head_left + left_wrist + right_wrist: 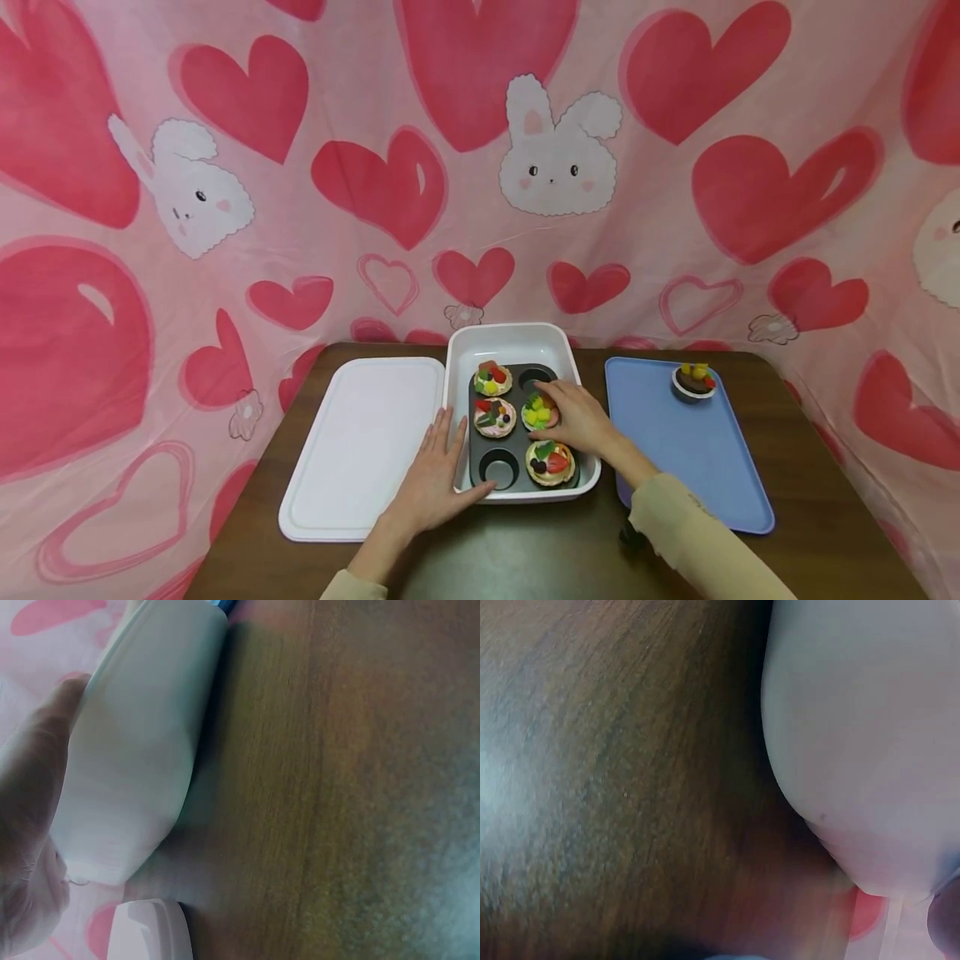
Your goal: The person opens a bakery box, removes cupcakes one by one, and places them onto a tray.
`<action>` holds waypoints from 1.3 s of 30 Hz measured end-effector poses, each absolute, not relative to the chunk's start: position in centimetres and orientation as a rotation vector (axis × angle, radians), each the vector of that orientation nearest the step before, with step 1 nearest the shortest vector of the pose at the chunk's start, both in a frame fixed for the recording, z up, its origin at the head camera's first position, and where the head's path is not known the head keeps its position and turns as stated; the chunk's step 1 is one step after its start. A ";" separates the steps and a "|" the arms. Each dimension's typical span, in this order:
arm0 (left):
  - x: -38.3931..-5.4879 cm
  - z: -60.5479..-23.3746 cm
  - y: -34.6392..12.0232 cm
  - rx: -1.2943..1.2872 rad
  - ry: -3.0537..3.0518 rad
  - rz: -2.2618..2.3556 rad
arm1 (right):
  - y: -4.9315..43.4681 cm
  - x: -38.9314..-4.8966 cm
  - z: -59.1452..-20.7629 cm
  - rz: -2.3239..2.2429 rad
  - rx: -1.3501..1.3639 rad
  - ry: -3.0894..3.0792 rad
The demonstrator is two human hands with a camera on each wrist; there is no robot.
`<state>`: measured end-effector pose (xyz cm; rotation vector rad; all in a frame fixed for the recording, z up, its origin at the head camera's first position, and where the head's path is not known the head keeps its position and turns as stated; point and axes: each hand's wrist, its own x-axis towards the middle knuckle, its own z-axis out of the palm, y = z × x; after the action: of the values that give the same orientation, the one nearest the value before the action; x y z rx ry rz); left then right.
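A dark muffin tin (pixel 517 385) lies inside a white basin (pixel 506 336). Four of its cups... several hold fruit tarts, among them a strawberry tart (pixel 550 463), a pink cream tart (pixel 494 417) and a tart at the far left (pixel 492 379). My right hand (pixel 581 423) reaches over the basin's right side, thumb and fingers around a tart with yellow and green fruit (pixel 537 412) in the middle right cup. My left hand (pixel 429 486) rests spread on the basin's left rim, its thumb at the near edge. The left wrist view shows the basin's outer wall (pixel 135 742) beside the hand.
Left of the basin lies a white tray (pixel 367 450). To the right, a blue tray (pixel 690 458) bears a dark chocolate tart (pixel 693 382) near its far right corner. All stand on a brown wooden table (pixel 510 558) before a pink heart-patterned cloth (pixel 465 208).
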<state>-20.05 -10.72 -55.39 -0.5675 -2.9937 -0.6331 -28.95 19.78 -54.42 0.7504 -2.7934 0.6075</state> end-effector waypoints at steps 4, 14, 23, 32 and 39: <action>-20.3 -55.3 -10.9 -0.569 -2.991 -0.631 | 19.5 -29.2 -54.4 0.587 0.709 -2.807; -20.5 -55.2 -11.0 -0.573 -2.981 -0.647 | 19.2 -29.5 -54.6 0.607 0.677 -2.803; -20.0 -55.5 -10.8 -0.553 -2.987 -0.685 | 19.3 -29.2 -55.0 0.611 0.692 -2.774; -20.0 -55.6 -10.8 -0.554 -2.986 -0.678 | 19.5 -29.0 -55.1 0.657 0.736 -2.723; -20.1 -55.5 -10.7 -0.558 -2.985 -0.676 | 19.6 -28.6 -55.0 0.719 0.725 -2.704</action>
<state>-20.07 -10.72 -55.54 -0.5584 -2.9852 -0.6762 -28.63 19.57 -55.00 0.7246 -2.7038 0.7190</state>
